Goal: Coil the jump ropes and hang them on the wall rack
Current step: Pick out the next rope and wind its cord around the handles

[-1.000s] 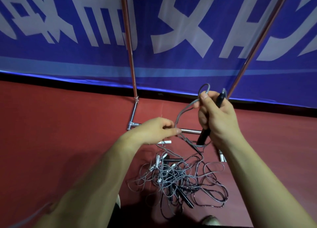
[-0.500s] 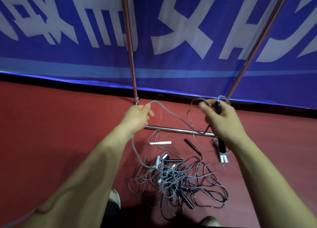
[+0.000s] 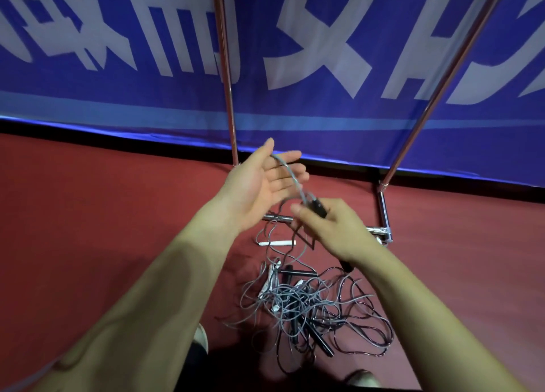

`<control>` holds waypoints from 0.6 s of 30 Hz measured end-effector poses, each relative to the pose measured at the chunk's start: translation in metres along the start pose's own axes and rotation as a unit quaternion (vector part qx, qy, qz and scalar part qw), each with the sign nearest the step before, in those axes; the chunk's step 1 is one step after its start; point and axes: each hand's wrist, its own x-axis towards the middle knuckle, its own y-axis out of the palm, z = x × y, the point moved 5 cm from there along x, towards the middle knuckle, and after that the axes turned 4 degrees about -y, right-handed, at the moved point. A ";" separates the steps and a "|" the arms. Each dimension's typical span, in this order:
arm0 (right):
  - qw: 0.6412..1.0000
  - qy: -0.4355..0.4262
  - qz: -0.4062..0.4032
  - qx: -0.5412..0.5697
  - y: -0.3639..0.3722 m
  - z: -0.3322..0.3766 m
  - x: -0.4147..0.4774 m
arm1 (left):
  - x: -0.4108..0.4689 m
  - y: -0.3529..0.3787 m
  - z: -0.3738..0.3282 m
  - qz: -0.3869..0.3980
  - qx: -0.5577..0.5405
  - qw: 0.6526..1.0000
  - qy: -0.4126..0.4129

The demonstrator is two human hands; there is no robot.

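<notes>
Just above the middle of the view, one jump rope's grey cord (image 3: 290,175) runs from its black handle (image 3: 318,206) up toward 11 o'clock. The right hand (image 3: 333,229) has its fingers curled round that handle. The left hand (image 3: 259,185) stands just beside it at 10 o'clock, palm turned inward and fingers straight, and the cord lies across those fingers without being pinched.

Half a second ago the left hand pinched the cord well out to the left, with the hands apart. Now it has opened and the two hands have closed up, so a length of cord has likely been brought in as a fresh loop. Coiling of this rope looks under way but far from finished.

At 6 o'clock from the hands, the tangled pile of ropes (image 3: 303,303) lies on the red floor (image 3: 88,244) as it did before, a white handle (image 3: 277,243) just beyond it. The metal rack (image 3: 383,212) rises at 12 o'clock against a blue banner (image 3: 324,111), and none of its visible bars carries a rope.
</notes>
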 end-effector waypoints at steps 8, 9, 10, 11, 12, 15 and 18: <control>0.964 -0.001 -0.126 0.233 -0.034 0.018 0.000 | 0.004 -0.024 0.024 0.015 0.469 0.883 -0.031; 0.960 -0.005 -0.129 0.250 -0.035 0.021 -0.001 | 0.006 -0.026 0.040 0.056 0.534 0.841 -0.068; 0.954 -0.007 -0.131 0.269 -0.036 0.024 -0.002 | 0.006 -0.028 0.052 0.080 0.590 0.798 -0.093; 0.950 -0.011 -0.132 0.284 -0.036 0.025 -0.002 | 0.007 -0.030 0.059 0.087 0.636 0.760 -0.103; 0.947 -0.016 -0.130 0.293 -0.037 0.027 -0.003 | 0.008 -0.032 0.064 0.085 0.671 0.729 -0.102; 0.962 -0.042 -0.125 0.240 -0.041 0.029 -0.008 | 0.013 -0.036 0.065 0.055 0.710 0.696 -0.088; 0.989 -0.073 -0.103 0.071 -0.043 0.024 -0.010 | 0.014 -0.032 0.049 -0.007 0.630 0.775 -0.035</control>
